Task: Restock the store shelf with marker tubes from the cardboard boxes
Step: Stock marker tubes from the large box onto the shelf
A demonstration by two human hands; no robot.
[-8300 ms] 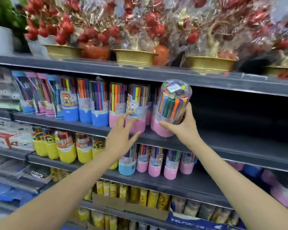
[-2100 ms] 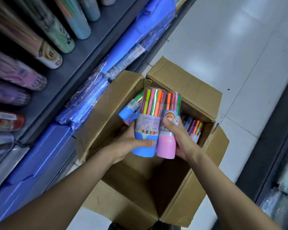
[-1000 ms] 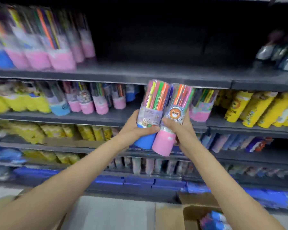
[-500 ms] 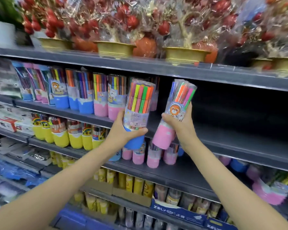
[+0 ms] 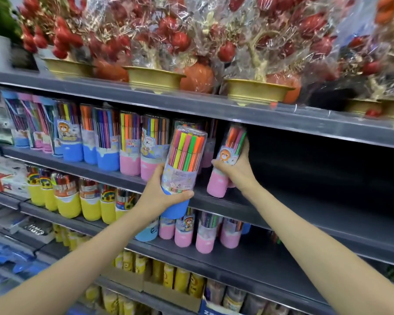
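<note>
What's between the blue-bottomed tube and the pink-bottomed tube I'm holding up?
In the head view, between the blue-bottomed tube and the pink-bottomed tube stands a shelved pink tube, partly hidden.

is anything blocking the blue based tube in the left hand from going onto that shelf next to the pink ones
Nothing visible blocks it. The left hand holds the clear blue-based marker tube in front of the dark grey metal shelf. The right hand is setting a pink-based marker tube at the row's end; beyond it the shelf is bare.
</note>
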